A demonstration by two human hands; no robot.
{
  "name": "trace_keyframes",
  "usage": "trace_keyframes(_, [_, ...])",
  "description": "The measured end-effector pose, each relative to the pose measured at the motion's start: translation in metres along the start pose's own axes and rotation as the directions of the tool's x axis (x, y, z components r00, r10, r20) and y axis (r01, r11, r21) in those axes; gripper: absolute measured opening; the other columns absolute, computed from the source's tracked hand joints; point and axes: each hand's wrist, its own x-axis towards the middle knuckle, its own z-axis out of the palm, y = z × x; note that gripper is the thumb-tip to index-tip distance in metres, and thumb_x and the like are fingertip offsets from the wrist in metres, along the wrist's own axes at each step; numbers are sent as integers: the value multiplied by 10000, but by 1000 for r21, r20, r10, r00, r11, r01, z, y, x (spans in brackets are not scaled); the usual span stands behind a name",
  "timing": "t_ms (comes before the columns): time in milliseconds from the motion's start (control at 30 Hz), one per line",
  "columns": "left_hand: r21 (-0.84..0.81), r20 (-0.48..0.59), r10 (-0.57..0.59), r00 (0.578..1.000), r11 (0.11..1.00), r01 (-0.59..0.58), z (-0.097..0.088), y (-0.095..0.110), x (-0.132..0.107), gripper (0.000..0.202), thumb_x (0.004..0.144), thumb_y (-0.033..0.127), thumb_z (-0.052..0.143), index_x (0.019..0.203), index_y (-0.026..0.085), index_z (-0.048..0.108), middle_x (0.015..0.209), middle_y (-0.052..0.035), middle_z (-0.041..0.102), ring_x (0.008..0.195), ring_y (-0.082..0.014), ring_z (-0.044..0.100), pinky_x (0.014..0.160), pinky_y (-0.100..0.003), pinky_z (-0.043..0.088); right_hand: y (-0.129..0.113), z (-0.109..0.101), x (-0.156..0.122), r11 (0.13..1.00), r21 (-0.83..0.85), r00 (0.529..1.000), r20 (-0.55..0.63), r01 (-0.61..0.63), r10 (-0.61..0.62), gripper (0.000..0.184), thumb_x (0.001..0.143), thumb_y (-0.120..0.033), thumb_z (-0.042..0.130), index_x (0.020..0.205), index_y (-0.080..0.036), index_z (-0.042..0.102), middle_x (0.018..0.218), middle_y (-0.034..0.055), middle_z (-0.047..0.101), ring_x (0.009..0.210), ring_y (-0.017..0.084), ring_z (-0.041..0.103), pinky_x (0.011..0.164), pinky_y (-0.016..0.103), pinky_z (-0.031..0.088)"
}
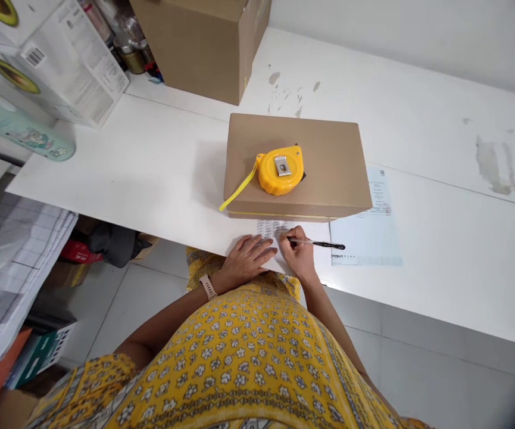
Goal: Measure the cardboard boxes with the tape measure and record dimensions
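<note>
The grip of the right hand (299,253) is narrow around the pen (324,243), and for neat writing the left hand (247,260), lying flat beside this grip, should hold steady the paper (266,228) which lies just under it.

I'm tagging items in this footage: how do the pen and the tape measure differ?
The pen is slim and largely black; the tape measure is chunky and yellow. The pen is held in the right hand, while the tape measure lies on the box. The tape measure has a strap; the pen shows none.
</note>
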Motion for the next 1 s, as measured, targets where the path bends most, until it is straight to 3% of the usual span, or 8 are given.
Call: trace_keyframes(1000, [16, -53, 8, 999, 1000, -7, 1, 1, 0, 511, 1046, 577, 444, 1387, 242, 627, 1475, -68, 618, 1368, -283, 531, 1168, -475, 389, -1, -1, 1, 999, -45, 1000, -11, 13, -13, 187, 901, -284, 596, 763, -249, 474, 634, -59, 485, 557, 119, 438, 563, 281, 361])
